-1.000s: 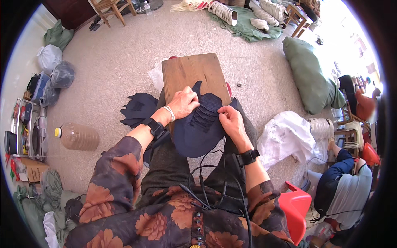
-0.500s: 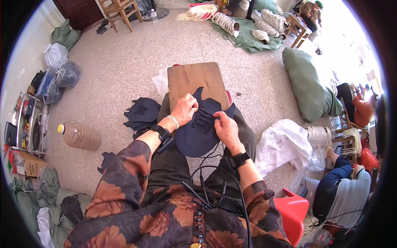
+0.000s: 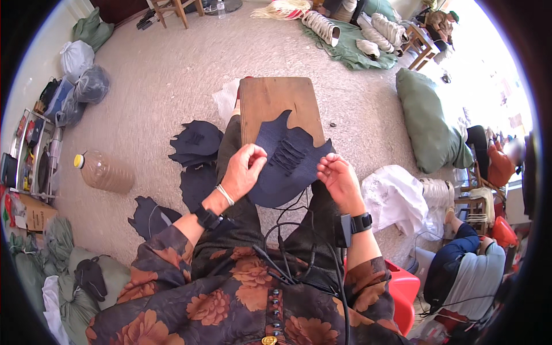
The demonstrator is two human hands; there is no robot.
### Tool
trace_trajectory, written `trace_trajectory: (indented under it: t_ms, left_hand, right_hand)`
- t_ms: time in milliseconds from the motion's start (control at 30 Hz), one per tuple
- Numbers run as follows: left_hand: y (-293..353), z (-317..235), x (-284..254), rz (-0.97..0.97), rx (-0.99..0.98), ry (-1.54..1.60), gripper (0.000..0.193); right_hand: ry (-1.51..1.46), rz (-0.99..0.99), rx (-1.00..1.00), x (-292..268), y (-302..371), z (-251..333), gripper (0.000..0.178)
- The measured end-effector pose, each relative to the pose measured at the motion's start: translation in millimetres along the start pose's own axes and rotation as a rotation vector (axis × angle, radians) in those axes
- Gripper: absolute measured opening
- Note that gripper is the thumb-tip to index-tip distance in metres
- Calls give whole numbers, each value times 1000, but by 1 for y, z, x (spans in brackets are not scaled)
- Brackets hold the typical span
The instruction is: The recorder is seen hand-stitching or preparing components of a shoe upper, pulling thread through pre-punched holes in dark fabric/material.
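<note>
A dark navy, leather-like cut piece point(image 3: 276, 187) with jagged points lies across my knees and the near part of a brown wooden board. Rows of dark lacing point(image 3: 287, 155) cross its middle. My left hand point(image 3: 244, 169) is closed in a pinch at the piece's left side. Beside its right edge, my right hand point(image 3: 340, 179) has curled, closed fingers. What either pinch holds, if anything, is too small to make out. More navy pieces lie to my left: a stack point(image 3: 196, 141), another below it point(image 3: 197, 187) and one with a pale line across it point(image 3: 150, 217).
The wooden board point(image 3: 279, 95) stands between my knees. Black cables point(image 3: 282, 247) hang across my lap. A capped plastic jug point(image 3: 106, 172) stands at left, a white sack point(image 3: 394, 195) at right. Beyond are a green sack point(image 3: 428, 121), a red stool point(image 3: 402, 290) and seated people.
Both hands have lifted off the lacing and spread apart, left hand leftward, right hand rightward. The laced piece now shows more fully. My view has shifted slightly.
</note>
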State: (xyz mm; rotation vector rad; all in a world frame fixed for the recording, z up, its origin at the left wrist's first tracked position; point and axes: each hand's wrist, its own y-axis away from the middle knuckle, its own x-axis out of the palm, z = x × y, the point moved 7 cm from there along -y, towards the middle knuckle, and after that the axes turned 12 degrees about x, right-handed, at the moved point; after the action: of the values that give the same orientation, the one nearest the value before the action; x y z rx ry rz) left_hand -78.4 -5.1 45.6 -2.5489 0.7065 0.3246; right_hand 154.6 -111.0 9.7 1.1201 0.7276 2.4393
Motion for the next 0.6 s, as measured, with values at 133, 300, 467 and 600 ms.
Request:
trace_trajectory:
  t_ms: [133, 300, 467, 600]
  left_hand:
    - [24, -39, 22, 219, 349, -255, 25]
    - [-3, -15, 63, 304, 396, -533, 57]
    - [-7, 8, 89, 467, 345, -725, 83]
    - [-5, 10, 80, 401, 337, -605, 80]
  right_hand:
    - [93, 10, 0, -15, 5, 0, 12]
    - [212, -30, 41, -4, -2, -9, 14]
    - [977, -269, -632, 25, -7, 15, 16]
    - [1627, -379, -842, 44, -1, -10, 29]
